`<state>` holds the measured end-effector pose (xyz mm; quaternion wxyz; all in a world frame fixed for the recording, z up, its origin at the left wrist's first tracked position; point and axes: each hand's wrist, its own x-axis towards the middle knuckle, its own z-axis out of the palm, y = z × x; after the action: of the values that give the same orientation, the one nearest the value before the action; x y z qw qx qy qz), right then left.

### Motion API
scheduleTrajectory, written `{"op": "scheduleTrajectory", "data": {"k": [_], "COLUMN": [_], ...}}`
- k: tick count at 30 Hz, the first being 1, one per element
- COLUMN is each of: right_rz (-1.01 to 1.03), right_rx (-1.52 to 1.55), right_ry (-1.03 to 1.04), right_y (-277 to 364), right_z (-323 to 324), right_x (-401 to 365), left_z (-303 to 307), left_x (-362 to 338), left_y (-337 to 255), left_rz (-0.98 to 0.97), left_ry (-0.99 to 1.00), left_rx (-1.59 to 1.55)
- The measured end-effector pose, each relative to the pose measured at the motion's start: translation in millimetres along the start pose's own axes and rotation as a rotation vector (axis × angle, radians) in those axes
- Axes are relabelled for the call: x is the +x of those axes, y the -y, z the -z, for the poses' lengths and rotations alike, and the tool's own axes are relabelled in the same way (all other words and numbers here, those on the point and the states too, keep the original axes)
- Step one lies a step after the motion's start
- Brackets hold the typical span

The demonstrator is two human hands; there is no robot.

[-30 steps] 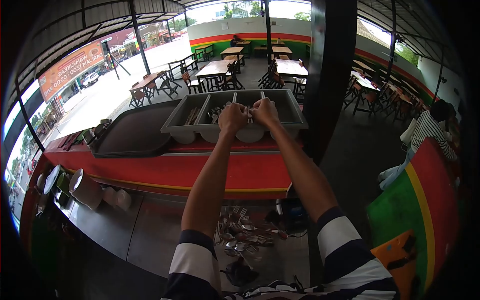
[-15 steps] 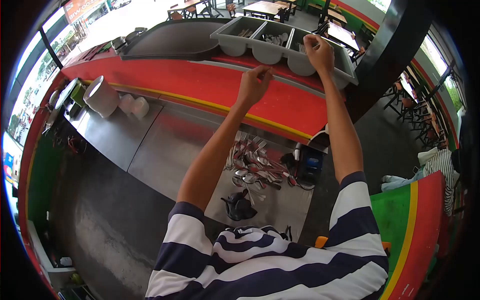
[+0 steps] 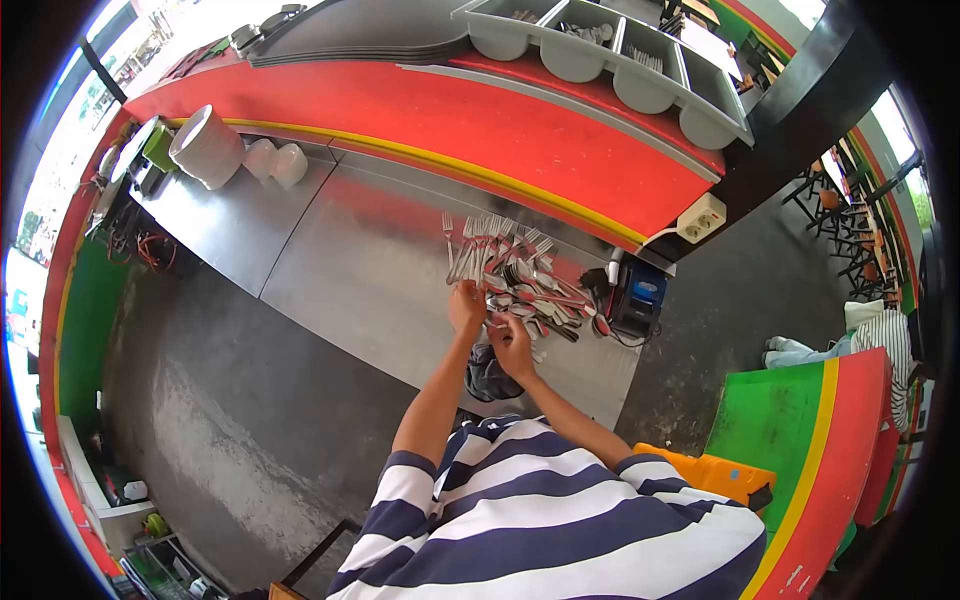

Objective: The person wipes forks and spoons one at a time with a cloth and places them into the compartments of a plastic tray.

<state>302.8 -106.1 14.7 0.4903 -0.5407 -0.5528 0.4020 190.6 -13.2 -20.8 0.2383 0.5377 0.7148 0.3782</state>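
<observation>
Both hands are low over the steel counter [image 3: 350, 265], at the near side of a pile of cutlery [image 3: 540, 300]. My left hand [image 3: 467, 308] has its fingers curled at the pile's left edge, just below the forks [image 3: 490, 232]. Close beside it, my right hand [image 3: 513, 348] is also closed, near the spoons. A thin silvery piece shows between the two hands, too small to name. Just below my right hand lies a dark crumpled cloth [image 3: 490, 377]. Forks lie mostly at the far side of the pile, spoons at the right.
A grey cutlery tray [image 3: 610, 60] with sorted pieces stands on the red ledge [image 3: 420, 120]. Right of the pile is a black device [image 3: 638, 300] under a power socket [image 3: 702, 218]. Stacked white plates [image 3: 208, 148] and bowls [image 3: 288, 165] stand at left.
Both hands have come down from the cutlery tray and ledge to the pile on the counter. The view has tilted downward. The hands are now close together.
</observation>
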Motion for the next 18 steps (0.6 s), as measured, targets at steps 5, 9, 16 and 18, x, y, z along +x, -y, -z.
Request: {"op": "scheduleTrajectory", "data": {"k": [5,9,16,18], "right_rz": [-0.11,0.071,0.287,0.246], "right_rx": [-0.106,-0.268,-0.399,-0.379], "right_ry": [0.225,0.413,0.48,0.419], "right_y": [-9.3,-7.6,-2.9,-5.9], "right_z": [5.0,17.6,22.1,18.1], "right_x": [-9.8,-12.1,-32.1,-34.2], "left_z": [-4.0,-15.5,-9.3,-4.8], "left_x": [2.7,15.6,26.0,22.5], "left_y": [-11.3,-6.7,5.0,18.2], "left_rz": [0.09,0.102,0.161,0.128], "left_ry": [-0.008,-0.06,0.093,0.129], "left_rx": [0.09,0.123,0.173,0.116]}}
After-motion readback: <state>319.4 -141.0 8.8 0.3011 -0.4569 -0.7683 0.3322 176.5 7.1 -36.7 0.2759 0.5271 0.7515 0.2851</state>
